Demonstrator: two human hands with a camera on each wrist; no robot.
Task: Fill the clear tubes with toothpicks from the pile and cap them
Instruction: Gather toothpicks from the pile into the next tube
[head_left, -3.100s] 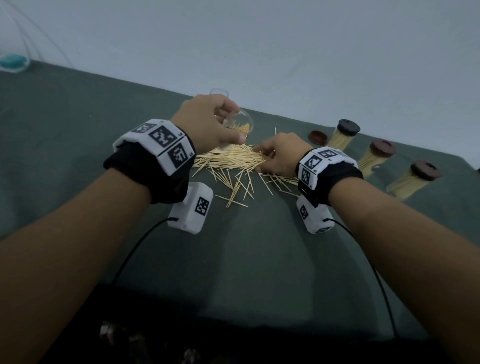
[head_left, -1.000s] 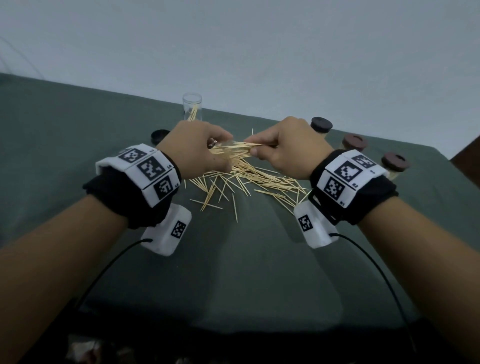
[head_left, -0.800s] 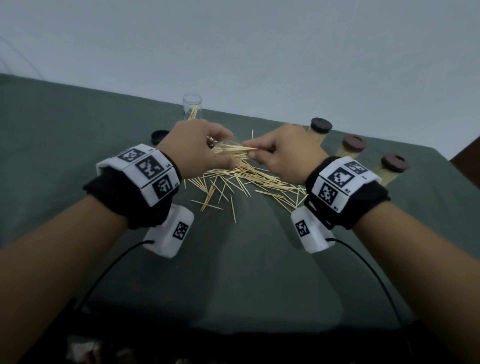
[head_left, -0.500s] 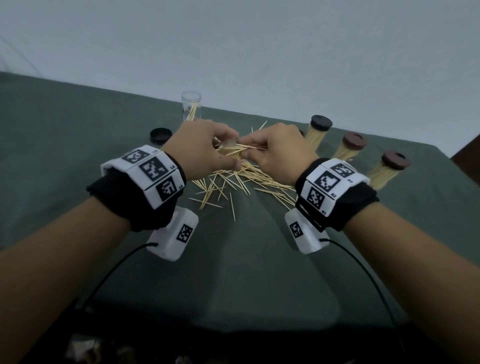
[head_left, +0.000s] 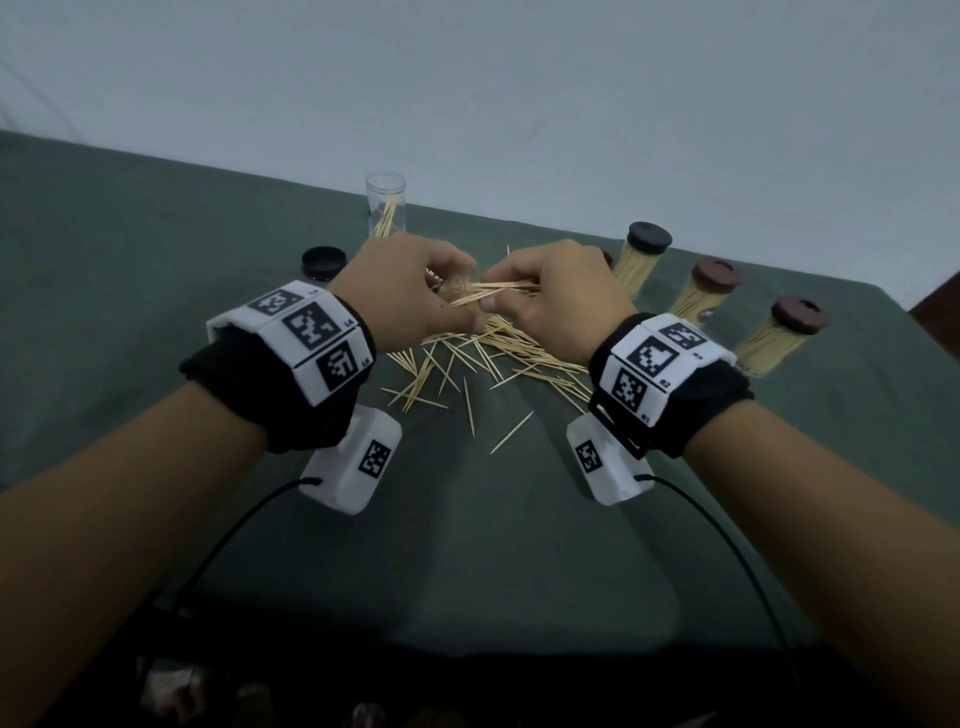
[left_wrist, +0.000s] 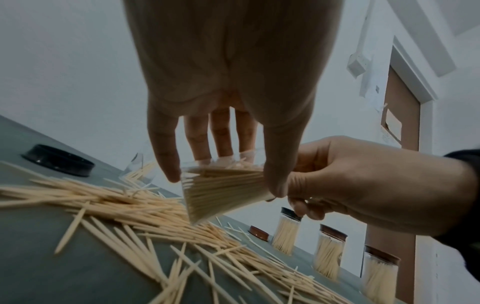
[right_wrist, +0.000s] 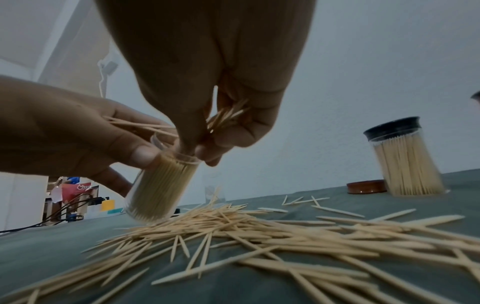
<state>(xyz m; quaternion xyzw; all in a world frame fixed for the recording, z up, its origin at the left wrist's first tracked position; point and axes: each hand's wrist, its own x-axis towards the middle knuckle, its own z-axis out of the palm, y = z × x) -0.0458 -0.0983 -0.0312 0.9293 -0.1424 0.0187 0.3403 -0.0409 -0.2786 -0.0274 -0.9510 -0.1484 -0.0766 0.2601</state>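
Note:
My left hand (head_left: 410, 291) grips a clear tube (right_wrist: 161, 187) nearly full of toothpicks, tilted above the pile (head_left: 488, 358); the same tube (left_wrist: 221, 189) shows between thumb and fingers in the left wrist view. My right hand (head_left: 550, 296) pinches a small bunch of toothpicks (head_left: 493, 293) at the tube's open mouth; the bunch (right_wrist: 226, 117) pokes between its curled fingers. A second open tube (head_left: 385, 208) with a few toothpicks stands behind the hands. A black cap (head_left: 323, 262) lies to its left.
Three capped, filled tubes stand at the right: one black-capped (head_left: 641, 260), two brown-capped (head_left: 706, 291) (head_left: 779, 338). A loose brown cap (right_wrist: 366, 186) lies by the black-capped tube. The green table cloth (head_left: 467, 545) reaches the wall at the back.
Both hands came together above the pile. The right hand lifted a bunch of toothpicks and brought it to the mouth of the tube held by the left hand.

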